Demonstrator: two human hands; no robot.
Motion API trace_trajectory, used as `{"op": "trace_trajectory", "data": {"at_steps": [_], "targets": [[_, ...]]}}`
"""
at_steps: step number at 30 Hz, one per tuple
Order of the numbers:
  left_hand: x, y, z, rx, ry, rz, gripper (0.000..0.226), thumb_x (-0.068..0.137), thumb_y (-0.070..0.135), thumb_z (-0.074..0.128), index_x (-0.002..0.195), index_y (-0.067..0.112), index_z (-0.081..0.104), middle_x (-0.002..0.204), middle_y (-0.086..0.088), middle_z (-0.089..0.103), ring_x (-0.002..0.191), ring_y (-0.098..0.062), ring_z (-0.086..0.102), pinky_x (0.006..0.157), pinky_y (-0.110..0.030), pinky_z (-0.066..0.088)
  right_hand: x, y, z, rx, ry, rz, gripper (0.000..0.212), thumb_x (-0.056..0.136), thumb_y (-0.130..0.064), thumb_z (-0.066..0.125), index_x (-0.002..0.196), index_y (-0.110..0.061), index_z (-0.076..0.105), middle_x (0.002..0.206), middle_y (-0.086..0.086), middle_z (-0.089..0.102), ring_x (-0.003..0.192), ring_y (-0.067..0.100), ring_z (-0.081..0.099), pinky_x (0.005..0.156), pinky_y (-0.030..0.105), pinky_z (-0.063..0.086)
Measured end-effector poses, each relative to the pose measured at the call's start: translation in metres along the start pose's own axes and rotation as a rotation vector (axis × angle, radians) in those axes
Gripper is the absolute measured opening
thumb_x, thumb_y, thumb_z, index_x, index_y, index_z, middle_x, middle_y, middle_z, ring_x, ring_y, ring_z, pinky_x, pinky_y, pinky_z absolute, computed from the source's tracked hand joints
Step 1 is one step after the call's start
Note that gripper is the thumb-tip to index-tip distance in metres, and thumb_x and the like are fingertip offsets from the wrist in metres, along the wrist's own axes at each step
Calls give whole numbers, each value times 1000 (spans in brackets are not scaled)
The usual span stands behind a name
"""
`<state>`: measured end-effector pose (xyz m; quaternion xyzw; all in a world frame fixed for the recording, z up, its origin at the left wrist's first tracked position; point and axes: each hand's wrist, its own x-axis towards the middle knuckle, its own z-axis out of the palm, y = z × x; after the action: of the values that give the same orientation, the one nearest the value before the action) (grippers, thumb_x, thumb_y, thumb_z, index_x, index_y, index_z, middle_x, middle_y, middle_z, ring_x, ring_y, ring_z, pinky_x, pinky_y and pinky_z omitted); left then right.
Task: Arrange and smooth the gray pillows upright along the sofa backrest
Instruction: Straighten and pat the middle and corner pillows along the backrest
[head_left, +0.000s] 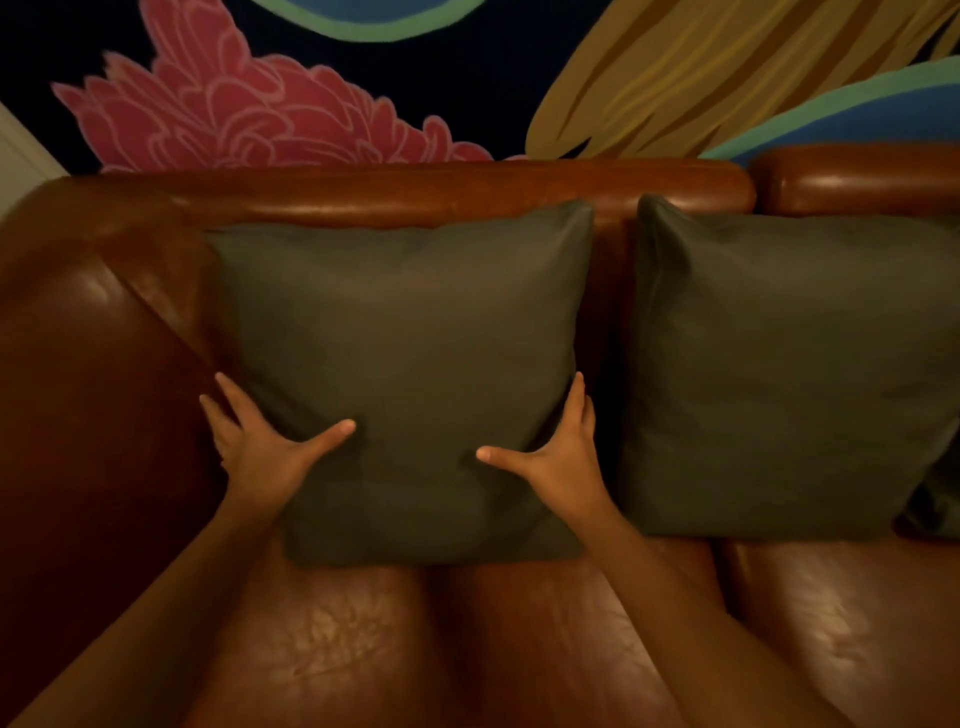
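Note:
Two gray square pillows stand upright against the brown leather sofa backrest (415, 189). The left gray pillow (405, 322) leans in the sofa's left corner. My left hand (265, 441) grips its lower left edge, thumb on the front and fingers behind. On its lower right edge my right hand (558, 447) holds the same way. The right gray pillow (789, 364) stands beside it, untouched, with a narrow gap between the two. A sliver of another gray pillow (935, 499) shows at the far right edge, mostly hidden.
The sofa's left armrest (88, 364) rises close beside the left pillow. Brown seat cushions (332, 634) spread below the pillows. A painted wall with a pink flower (223, 104) stands behind the backrest.

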<state>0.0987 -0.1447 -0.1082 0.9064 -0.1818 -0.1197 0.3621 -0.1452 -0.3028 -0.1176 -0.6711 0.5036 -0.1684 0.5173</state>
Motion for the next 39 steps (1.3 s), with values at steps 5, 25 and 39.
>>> {"op": "trace_trajectory", "data": {"at_steps": [5, 25, 39], "targets": [[24, -29, 14, -305, -157, 64, 154, 31, 67, 88, 155, 24, 8, 157, -1, 30, 142, -17, 33, 116, -42, 31, 8, 8, 21, 28, 77, -32, 150, 56, -38, 100, 167, -28, 1, 172, 5, 10, 153, 29, 26, 120, 43, 30], [21, -29, -1, -463, -24, 219, 106, 57, 18, 91, 147, 20, 34, 147, 2, 46, 132, -7, 45, 112, -31, 36, 2, -8, 43, 131, 137, -122, 129, 51, -54, 91, 161, -34, 27, 153, -9, 52, 139, 15, 52, 112, 49, 47], [23, -30, 1, -267, -31, 140, 130, 44, 58, 91, 151, 22, 26, 149, -7, 40, 137, -20, 39, 116, -37, 29, 1, -10, 46, -40, 175, -89, 140, 65, -30, 98, 167, -21, 3, 171, 8, 16, 154, 26, 25, 124, 46, 30]]}}
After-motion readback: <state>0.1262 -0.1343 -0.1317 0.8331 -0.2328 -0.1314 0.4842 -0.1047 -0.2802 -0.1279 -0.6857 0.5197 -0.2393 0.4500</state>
